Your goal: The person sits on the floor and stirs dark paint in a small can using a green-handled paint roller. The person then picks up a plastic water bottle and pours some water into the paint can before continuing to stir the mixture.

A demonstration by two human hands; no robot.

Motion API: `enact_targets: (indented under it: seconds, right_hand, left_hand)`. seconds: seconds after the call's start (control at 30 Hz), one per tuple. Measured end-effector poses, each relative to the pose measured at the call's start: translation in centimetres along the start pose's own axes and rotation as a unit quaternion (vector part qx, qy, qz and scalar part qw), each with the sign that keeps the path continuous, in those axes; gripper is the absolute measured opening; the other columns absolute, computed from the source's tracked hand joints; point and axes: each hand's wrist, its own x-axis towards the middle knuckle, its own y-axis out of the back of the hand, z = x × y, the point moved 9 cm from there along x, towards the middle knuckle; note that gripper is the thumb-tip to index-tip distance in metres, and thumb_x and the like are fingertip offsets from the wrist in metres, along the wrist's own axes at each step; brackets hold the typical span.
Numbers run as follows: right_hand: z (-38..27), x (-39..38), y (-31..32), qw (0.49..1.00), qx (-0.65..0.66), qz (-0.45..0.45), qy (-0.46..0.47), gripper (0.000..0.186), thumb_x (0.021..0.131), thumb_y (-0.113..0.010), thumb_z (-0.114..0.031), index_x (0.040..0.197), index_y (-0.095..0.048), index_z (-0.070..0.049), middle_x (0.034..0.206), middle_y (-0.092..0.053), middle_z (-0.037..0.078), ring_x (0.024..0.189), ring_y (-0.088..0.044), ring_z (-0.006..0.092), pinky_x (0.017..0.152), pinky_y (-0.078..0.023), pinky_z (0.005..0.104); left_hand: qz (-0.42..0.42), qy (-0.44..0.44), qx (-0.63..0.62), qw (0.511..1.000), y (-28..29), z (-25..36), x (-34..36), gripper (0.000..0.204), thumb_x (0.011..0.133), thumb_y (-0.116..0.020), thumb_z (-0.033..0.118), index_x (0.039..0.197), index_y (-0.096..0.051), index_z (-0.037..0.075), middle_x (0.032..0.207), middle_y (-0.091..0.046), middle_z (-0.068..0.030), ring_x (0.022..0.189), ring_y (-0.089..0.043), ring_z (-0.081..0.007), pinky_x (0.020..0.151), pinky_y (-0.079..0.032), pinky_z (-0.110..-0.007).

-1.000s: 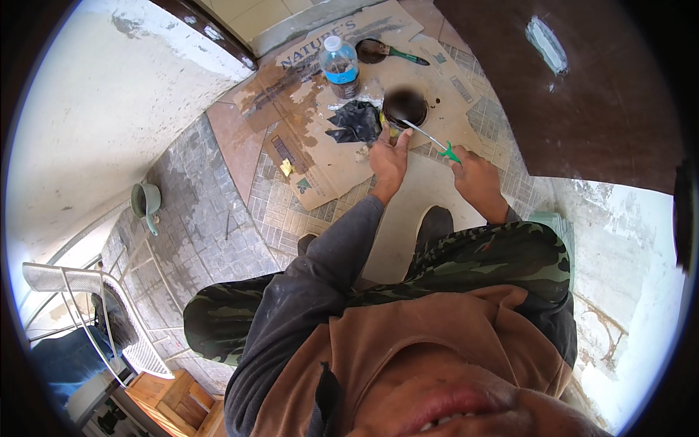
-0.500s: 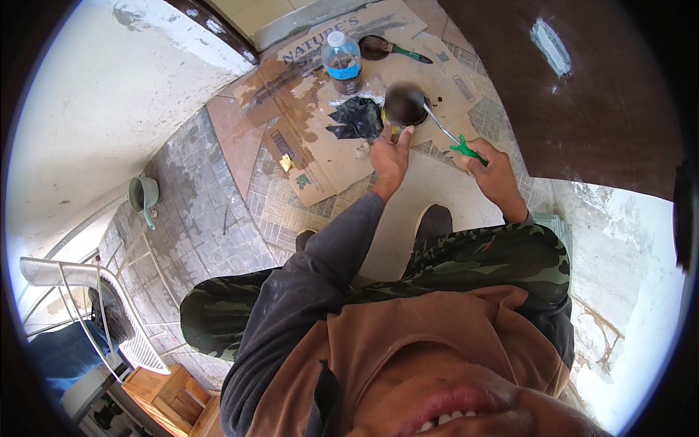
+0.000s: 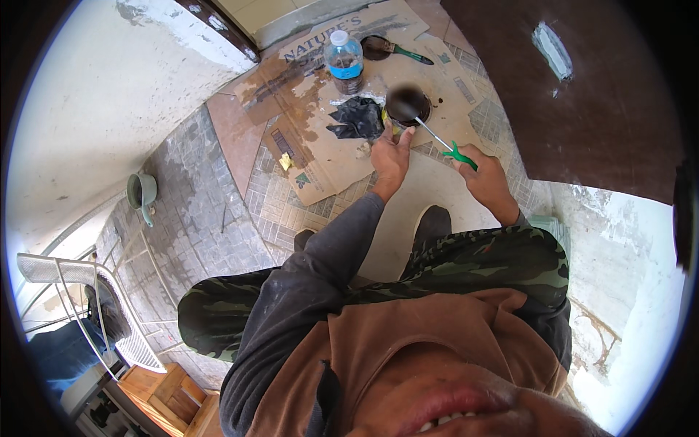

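A round can of dark brown liquid [image 3: 409, 109] stands on a flattened cardboard sheet, its inside blurred. My left hand [image 3: 392, 155] grips its near side, thumb and fingers against the wall. In my right hand [image 3: 482, 173] is a green-handled tool [image 3: 437, 137] with a thin metal shaft. The shaft slants over the can's near rim, and its tip is hidden in the dark liquid. Left of the can lies crumpled black plastic [image 3: 357, 119]. Behind that stands a clear bottle [image 3: 344, 64] with a blue label and dark contents.
A green-handled paintbrush [image 3: 404, 52] rests over a dark round lid [image 3: 374, 48] on the cardboard [image 3: 331, 164]. At the right is a large dark brown panel [image 3: 582, 124]. A grey dipper [image 3: 142, 191] sits by the left wall, with a white metal rack [image 3: 95, 291] nearer me.
My right hand has moved slightly left, carrying the tool with it. The shaft has shifted from the can's right rim to its near side. My left hand stays on the can.
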Motion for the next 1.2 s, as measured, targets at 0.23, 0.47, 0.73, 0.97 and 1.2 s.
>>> enact_targets:
  seconds: [0.23,0.47,0.73,0.97,1.2]
  right_hand:
    - [0.9,-0.3,1.4,0.989,0.145,-0.006,-0.017,0.028,0.095,-0.073,-0.014,0.121,-0.07,-0.005,0.095,-0.075,0.017,0.083,-0.071,0.0227,0.081,-0.054,0.0346]
    - [1.8,0.4,1.5,0.996,0.085,0.023,-0.007,0.027,0.095,-0.072,-0.015,0.12,-0.07,-0.006,0.095,-0.075,0.017,0.085,-0.073,0.0285,0.081,-0.055,0.0377]
    - [2.1,2.0,-1.6,0.993,-0.111,-0.015,-0.035,0.023,0.095,-0.068,-0.012,0.118,-0.069,-0.009,0.087,-0.071,0.023,0.084,-0.071,0.0456,0.075,-0.054,0.0483]
    - [2.4,2.5,-1.8,0.998,-0.025,-0.036,-0.037,0.02,0.095,-0.07,-0.019,0.112,-0.066,-0.009,0.089,-0.072,0.023,0.088,-0.07,0.0467,0.076,-0.052,0.0545]
    - [3.8,3.0,-2.2,0.998,0.008,-0.035,-0.047,0.02,0.095,-0.071,-0.02,0.111,-0.068,-0.008,0.09,-0.072,0.023,0.086,-0.069,0.0459,0.075,-0.052,0.0506]
  left_hand:
    - [-0.005,0.011,-0.01,1.0,0.0,0.2,-0.2,0.078,0.092,-0.081,0.049,0.142,-0.062,-0.007,0.068,-0.068,-0.0141,0.063,-0.066,-0.0218,0.063,-0.052,-0.039]
    - [-0.014,0.026,-0.001,1.0,0.0,-0.1,0.0,0.077,0.091,-0.078,0.055,0.142,-0.066,-0.001,0.078,-0.074,-0.0192,0.075,-0.075,-0.036,0.07,-0.056,-0.045]
    - [-0.009,0.021,0.004,1.0,0.0,-0.1,0.0,0.078,0.091,-0.078,0.056,0.143,-0.065,-0.001,0.081,-0.075,-0.0191,0.076,-0.076,-0.0355,0.07,-0.056,-0.045]
    - [-0.027,0.039,0.012,0.999,0.0,0.1,-0.1,0.079,0.091,-0.079,0.056,0.144,-0.065,0.0,0.077,-0.074,-0.0173,0.074,-0.074,-0.0345,0.07,-0.056,-0.046]
    - [0.0,0.009,-0.014,1.0,-0.2,-0.2,0.1,0.078,0.092,-0.083,0.046,0.144,-0.06,-0.008,0.069,-0.069,-0.0122,0.06,-0.061,-0.0136,0.059,-0.049,-0.034]
